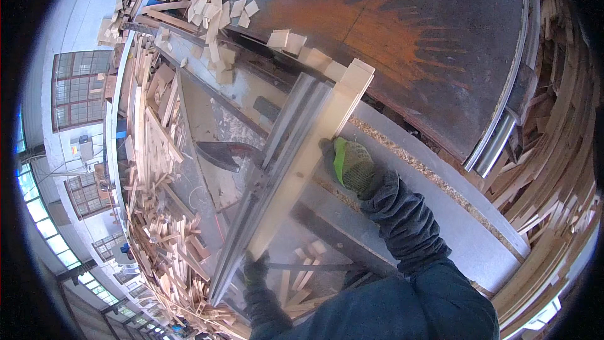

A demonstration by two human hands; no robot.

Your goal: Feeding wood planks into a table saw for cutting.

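A short stack of long, pale wooden boards [296, 176] lies along a grey metal fence [270, 170], slanting from the lower left to the upper right. My right hand [353, 165], in a grey and green knit glove, grips the boards' right side about midway along. At their near end my left hand [255, 269], in a dark glove, holds the end of the boards; its fingers are partly hidden. Beyond the far end, small cut wood blocks [288, 41] sit at the edge of a dark, rust-stained table [465, 44].
Left of the fence a dark curved piece [226, 153] juts over the metal surface. Sawdust fills a groove [434, 176] in the grey machine bed [465, 220]. Heaps of offcuts [170, 239] lie at the left, and long wood strips [553, 157] are stacked at the right.
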